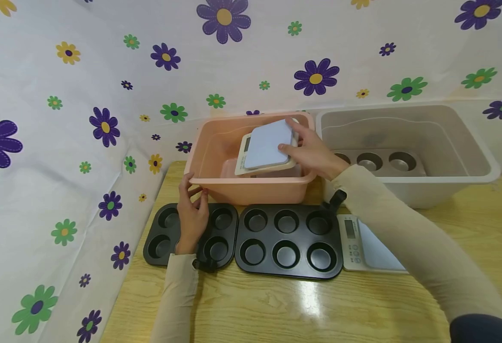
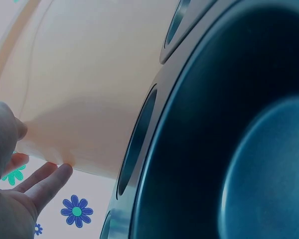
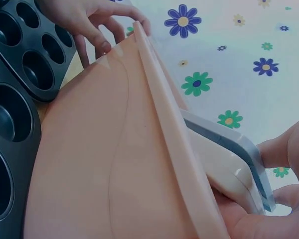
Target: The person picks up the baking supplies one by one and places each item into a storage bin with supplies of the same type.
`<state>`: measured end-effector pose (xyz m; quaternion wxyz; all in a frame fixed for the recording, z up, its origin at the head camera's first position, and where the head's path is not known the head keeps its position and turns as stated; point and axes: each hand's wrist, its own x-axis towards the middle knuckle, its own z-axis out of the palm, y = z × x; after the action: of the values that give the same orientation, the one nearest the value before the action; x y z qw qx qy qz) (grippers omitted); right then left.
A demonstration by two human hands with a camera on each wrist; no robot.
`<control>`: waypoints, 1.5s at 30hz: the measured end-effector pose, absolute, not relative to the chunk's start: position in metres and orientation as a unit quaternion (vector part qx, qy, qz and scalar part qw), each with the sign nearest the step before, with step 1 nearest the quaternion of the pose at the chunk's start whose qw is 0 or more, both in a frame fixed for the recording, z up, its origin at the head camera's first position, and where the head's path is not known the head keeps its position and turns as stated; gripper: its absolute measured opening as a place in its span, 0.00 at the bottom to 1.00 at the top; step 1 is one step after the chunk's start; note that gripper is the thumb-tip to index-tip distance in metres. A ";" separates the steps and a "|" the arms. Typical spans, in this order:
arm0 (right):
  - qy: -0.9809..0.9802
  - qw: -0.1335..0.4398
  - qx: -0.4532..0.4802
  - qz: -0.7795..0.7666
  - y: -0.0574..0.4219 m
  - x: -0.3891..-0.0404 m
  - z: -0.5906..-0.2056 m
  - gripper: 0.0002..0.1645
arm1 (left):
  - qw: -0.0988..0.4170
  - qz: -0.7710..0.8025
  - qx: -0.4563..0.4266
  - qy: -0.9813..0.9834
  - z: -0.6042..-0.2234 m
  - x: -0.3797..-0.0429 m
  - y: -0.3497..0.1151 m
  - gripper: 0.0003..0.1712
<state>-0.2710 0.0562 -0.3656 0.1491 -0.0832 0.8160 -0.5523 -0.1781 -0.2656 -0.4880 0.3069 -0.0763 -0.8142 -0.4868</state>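
My right hand (image 1: 312,150) grips a kitchen scale (image 1: 268,143) by its right edge, with the thumb on the pale blue top and fingers underneath, as the right wrist view shows. The scale is tilted within the mouth of the pink plastic bin (image 1: 251,190), its display towards the left. At the bin's front left corner, my left hand (image 1: 192,214) holds the rim, fingers curled at the edge and thumb against the outer wall. Below that hand lies a black muffin tin (image 1: 160,245), partly covered by it. What lies under the scale is mostly hidden.
A second black muffin tin (image 1: 270,240) lies in front of the pink bin. Another kitchen scale (image 1: 353,243) sits to its right, partly under my right sleeve. The beige bin (image 1: 444,181) at right holds a muffin tin (image 1: 385,159). A flowered sheet (image 1: 251,57) hangs behind.
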 end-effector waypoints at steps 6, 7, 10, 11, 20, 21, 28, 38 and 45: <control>0.825 0.165 -0.079 -0.534 0.048 -0.275 -0.370 0.50 | 0.306 -0.483 -0.076 -0.817 -0.492 -0.177 -0.267 0.34; 0.829 0.165 -0.079 -0.528 0.046 -0.275 -0.371 0.50 | 0.305 -0.485 -0.077 -0.816 -0.491 -0.176 -0.267 0.34; 0.843 0.165 -0.079 -0.506 0.043 -0.276 -0.372 0.51 | 0.306 -0.491 -0.081 -0.812 -0.487 -0.173 -0.265 0.34; 0.848 0.165 -0.079 -0.497 0.042 -0.276 -0.372 0.51 | 0.307 -0.491 -0.083 -0.811 -0.485 -0.172 -0.264 0.34; 0.845 0.182 -0.073 -0.498 0.033 -0.281 -0.374 0.52 | 0.303 -0.493 -0.082 -0.811 -0.485 -0.174 -0.265 0.34; 0.844 0.187 -0.071 -0.498 0.032 -0.281 -0.374 0.52 | 0.302 -0.492 -0.080 -0.813 -0.489 -0.176 -0.266 0.34; 0.849 0.210 -0.061 -0.481 0.030 -0.285 -0.378 0.52 | 0.294 -0.494 -0.084 -0.814 -0.515 -0.185 -0.280 0.36; 0.856 0.167 -0.072 -0.484 0.035 -0.283 -0.369 0.47 | 0.304 -0.491 -0.082 -0.812 -0.505 -0.186 -0.272 0.35; 0.860 0.083 -0.080 -0.497 0.042 -0.277 -0.351 0.40 | 0.302 -0.490 -0.078 -0.814 -0.481 -0.175 -0.262 0.34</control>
<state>-0.2770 0.0422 -0.3508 0.0834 -0.0797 0.8599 -0.4972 -0.1754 -0.2617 -0.4811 0.3018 -0.0778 -0.8139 -0.4903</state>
